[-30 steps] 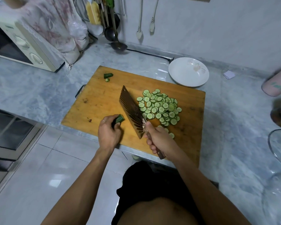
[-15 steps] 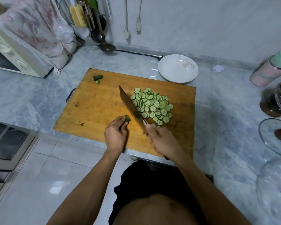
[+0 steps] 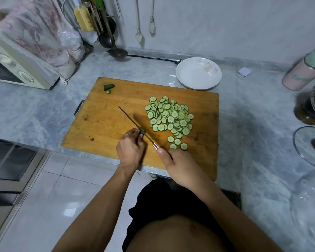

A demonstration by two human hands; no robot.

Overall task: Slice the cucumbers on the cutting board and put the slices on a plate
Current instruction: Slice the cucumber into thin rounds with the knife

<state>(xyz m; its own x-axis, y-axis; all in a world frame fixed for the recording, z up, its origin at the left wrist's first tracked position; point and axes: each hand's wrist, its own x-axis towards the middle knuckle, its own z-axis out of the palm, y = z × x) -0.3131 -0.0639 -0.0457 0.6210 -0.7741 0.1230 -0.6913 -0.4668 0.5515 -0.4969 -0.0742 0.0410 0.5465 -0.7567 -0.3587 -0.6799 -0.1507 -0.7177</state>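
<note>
A wooden cutting board (image 3: pixel 105 120) lies on the grey marble counter. A heap of thin cucumber slices (image 3: pixel 168 117) covers its right half. My left hand (image 3: pixel 130 149) pinches a short dark-green cucumber stub (image 3: pixel 141 132) at the board's near edge. My right hand (image 3: pixel 180 165) grips the handle of a cleaver (image 3: pixel 133 122), whose blade stands edge-down against the stub, seen from above as a thin line. A cut cucumber end with one slice (image 3: pixel 108 87) rests at the board's far left corner. A white plate (image 3: pixel 198 73) stands empty just beyond the board's far right corner.
A cream microwave (image 3: pixel 16 70) under a floral cloth stands far left. Ladles (image 3: pixel 116 51) and utensils hang at the back wall. A pink canister (image 3: pixel 304 73), a dark jar (image 3: pixel 309 108) and a glass lid (image 3: pixel 313 148) crowd the right side.
The cucumber stub has become shorter as I slice. The cleaver blade, tilted and showing its flat a second ago, now stands upright. My view has shifted right.
</note>
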